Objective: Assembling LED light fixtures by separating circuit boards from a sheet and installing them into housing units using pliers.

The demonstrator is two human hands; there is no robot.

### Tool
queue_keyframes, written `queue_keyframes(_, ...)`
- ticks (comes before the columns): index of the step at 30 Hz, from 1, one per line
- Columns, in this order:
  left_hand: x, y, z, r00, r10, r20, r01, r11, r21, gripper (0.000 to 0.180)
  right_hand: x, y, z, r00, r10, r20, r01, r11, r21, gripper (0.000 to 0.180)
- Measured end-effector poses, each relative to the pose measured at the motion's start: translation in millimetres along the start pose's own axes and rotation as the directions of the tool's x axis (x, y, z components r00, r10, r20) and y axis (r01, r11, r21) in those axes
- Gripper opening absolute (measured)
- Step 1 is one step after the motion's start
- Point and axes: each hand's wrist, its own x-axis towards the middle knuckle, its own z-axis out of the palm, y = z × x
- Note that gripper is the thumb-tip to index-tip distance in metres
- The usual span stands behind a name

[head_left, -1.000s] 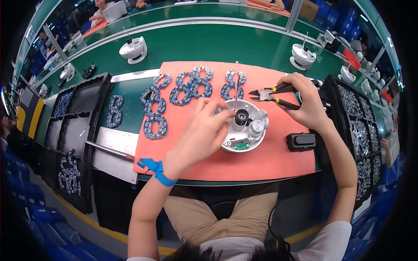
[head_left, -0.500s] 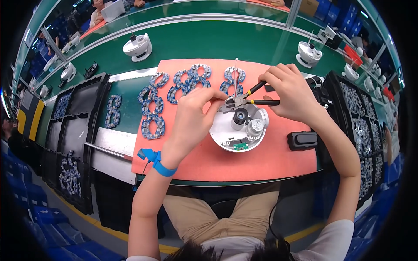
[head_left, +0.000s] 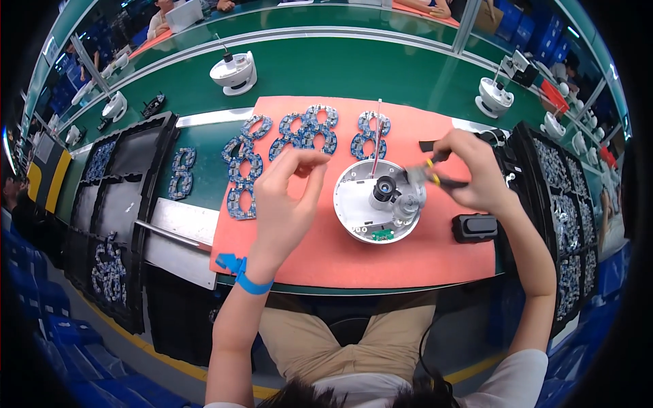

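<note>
My right hand (head_left: 476, 173) grips cutting pliers (head_left: 439, 178) with black and yellow handles. Their jaws are smeared by motion over the right rim of a round white housing (head_left: 345, 212). Inside this housing are a black lens barrel (head_left: 385, 188), a round motor-like part (head_left: 408, 204) and a small green circuit board (head_left: 383, 235). Thin wires (head_left: 377, 139) stand up from its back. To the left of the housing, my left hand (head_left: 289, 197) hovers with thumb and forefinger curved, their tips slightly apart. A blue strap (head_left: 252, 279) circles my left wrist.
Several blue ring-shaped circuit boards (head_left: 245, 168) lie on the orange mat (head_left: 340, 265). A black block (head_left: 475, 228) rests at its right. Black trays (head_left: 139, 197) of boards flank me. White assemblies (head_left: 235, 73) stand on the green bench (head_left: 354, 68); people sit beyond.
The pliers have left the wires and moved right and down with my right hand. My left hand has drawn back leftward from the wires. The whole view has shifted slightly.
</note>
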Motion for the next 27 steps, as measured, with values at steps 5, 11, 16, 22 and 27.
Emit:
queue_keyframes(5,-28.1,-21.6,-8.0,0.991,-0.136,0.015,0.135,0.99,0.047,0.009,-28.2,-14.7,18.6,0.911,-0.412,0.031,0.413,0.911,-0.021,0.029)
queue_keyframes(11,-40.0,-28.6,-1.1,0.98,-0.192,0.042,0.191,0.981,0.041,0.008,-35.4,-32.2,52.2,0.773,-0.618,0.14,0.626,0.709,-0.325,0.007)
queue_keyframes(16,-43.7,-30.2,-7.5,0.962,-0.274,0.008,0.272,0.958,0.086,0.009,-14.3,-6.2,44.4,0.867,-0.494,0.057,0.485,0.812,-0.324,0.012)
queue_keyframes(22,-46.8,-35.5,-1.4,0.98,-0.197,0.014,0.194,0.975,0.108,0.011,60.7,84.0,38.9,0.927,-0.371,-0.061,0.273,0.775,-0.569,0.029)
queue_keyframes(27,-49.6,-41.6,1.4,0.976,-0.203,0.083,0.187,0.968,0.167,0.012,95.4,179.4,60.4,0.983,-0.152,-0.098,0.051,0.753,-0.656,0.041)
